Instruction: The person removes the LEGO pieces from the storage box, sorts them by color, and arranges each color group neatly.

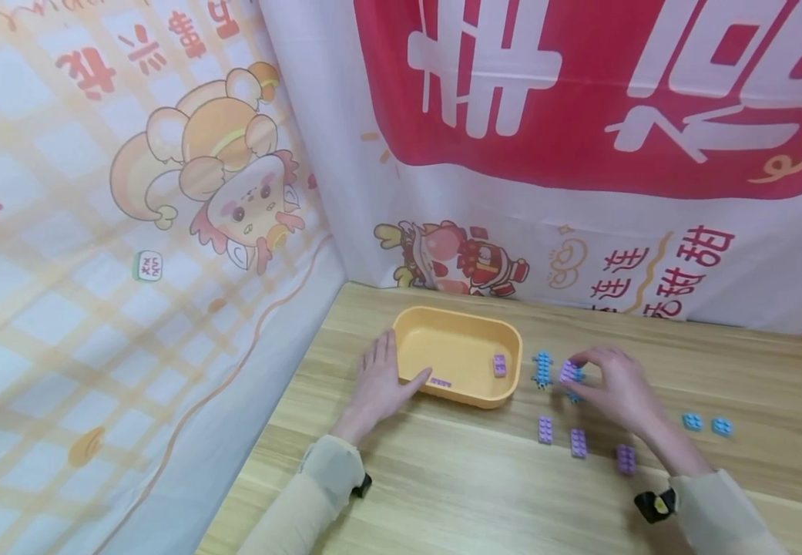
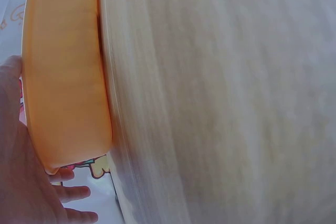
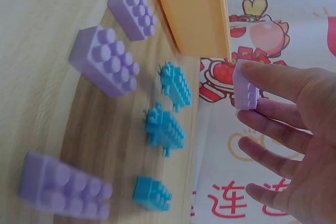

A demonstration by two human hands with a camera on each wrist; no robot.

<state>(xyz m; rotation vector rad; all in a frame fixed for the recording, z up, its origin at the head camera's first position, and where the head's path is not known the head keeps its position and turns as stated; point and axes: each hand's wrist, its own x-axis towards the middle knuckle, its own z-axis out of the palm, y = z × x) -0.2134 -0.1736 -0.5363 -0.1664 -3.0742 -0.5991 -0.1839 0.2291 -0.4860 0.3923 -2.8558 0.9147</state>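
A light purple toy building brick (image 3: 243, 87) is pinched between the thumb and fingers of my right hand (image 1: 612, 381), raised above the table. Under that hand in the head view lies a blue wheeled building piece (image 3: 165, 128), with a matching blue wheeled piece (image 1: 542, 370) to its left. My left hand (image 1: 381, 385) rests at the left front corner of a yellow-orange plastic tub (image 1: 466, 398), thumb over the rim and straight fingers along the outside. Inside the tub are a purple brick (image 1: 500, 365) near the right wall and another purple brick (image 1: 440, 381), partly hidden behind the front rim.
Three purple bricks (image 1: 578, 443) lie in a loose row nearer the front. To the right of my right hand sit two small blue bricks (image 1: 692, 422). The wooden table (image 1: 442, 478) ends against printed cloth (image 1: 303, 116) at the back and left.
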